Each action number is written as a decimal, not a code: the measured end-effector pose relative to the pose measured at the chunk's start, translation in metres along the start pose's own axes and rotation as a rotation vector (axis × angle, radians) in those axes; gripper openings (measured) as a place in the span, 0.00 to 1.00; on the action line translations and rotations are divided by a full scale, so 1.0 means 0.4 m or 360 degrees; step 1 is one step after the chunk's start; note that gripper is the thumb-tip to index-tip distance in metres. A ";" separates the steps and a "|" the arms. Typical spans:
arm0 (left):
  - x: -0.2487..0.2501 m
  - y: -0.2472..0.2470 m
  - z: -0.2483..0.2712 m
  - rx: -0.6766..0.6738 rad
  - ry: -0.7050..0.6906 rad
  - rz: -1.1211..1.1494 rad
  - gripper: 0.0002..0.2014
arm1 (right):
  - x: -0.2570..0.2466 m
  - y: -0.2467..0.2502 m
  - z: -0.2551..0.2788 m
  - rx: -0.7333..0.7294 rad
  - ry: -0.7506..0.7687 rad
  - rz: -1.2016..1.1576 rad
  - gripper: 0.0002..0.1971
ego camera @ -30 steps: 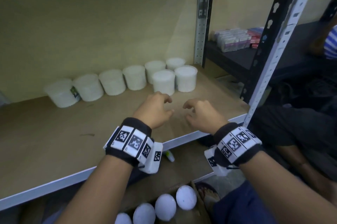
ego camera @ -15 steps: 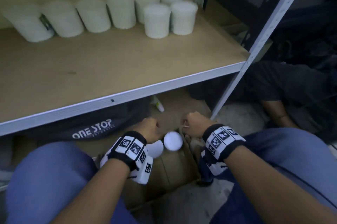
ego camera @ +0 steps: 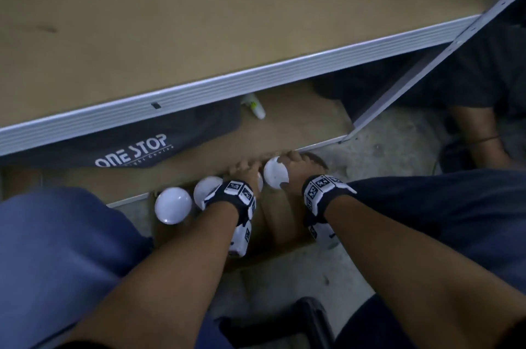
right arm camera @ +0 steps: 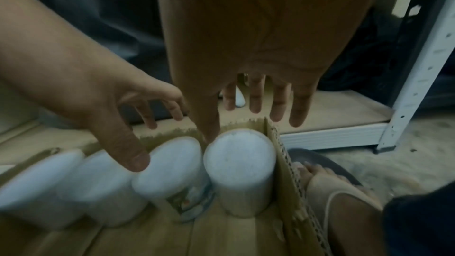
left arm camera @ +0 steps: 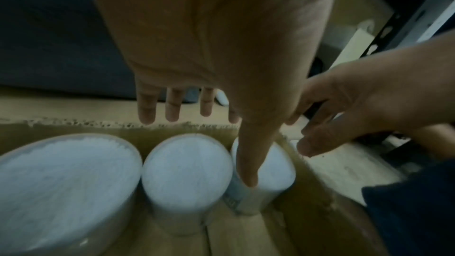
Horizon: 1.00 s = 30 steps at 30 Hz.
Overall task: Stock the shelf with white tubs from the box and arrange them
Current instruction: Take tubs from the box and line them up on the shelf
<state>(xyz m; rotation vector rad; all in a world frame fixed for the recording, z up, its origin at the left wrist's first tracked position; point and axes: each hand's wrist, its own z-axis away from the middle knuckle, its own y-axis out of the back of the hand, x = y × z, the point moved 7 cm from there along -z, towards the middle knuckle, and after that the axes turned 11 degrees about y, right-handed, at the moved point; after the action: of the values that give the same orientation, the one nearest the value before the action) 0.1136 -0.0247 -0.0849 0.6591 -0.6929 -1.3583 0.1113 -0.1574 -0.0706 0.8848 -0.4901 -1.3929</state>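
Several white tubs stand in a row in an open cardboard box (ego camera: 273,230) on the floor below the shelf board (ego camera: 227,21). My right hand (ego camera: 290,164) hovers with spread fingers over the rightmost tub (right arm camera: 240,160), its thumb dipping into the gap on that tub's left. My left hand (ego camera: 245,170) is spread over the neighbouring tub (left arm camera: 264,164), and its thumb points down onto the lid. Neither hand's fingers curl round a tub. Two more tubs (ego camera: 173,205) stand free to the left. The tubs on the shelf are out of view.
A dark bag printed ONE STOP (ego camera: 133,146) and a small white bottle (ego camera: 256,109) lie on the lower board behind the box. The grey shelf upright (ego camera: 427,72) slants at the right. A sandalled foot (right arm camera: 327,180) sits against the box's right wall. Another person's arm (ego camera: 478,135) is far right.
Both hands came down from the shelf board to the box on the floor and spread out over the two rightmost tubs. The head view dropped, so the shelved tubs left the picture.
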 end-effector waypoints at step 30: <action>-0.051 -0.027 0.011 -0.0160 -0.0156 -0.0057 0.46 | -0.062 0.015 0.007 0.0137 -0.0098 -0.0003 0.32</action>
<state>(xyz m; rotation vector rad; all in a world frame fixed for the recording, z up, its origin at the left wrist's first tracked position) 0.1019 -0.0054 -0.0915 0.5298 -0.6885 -1.4566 0.1090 -0.1343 -0.0594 0.9138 -0.5998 -1.4126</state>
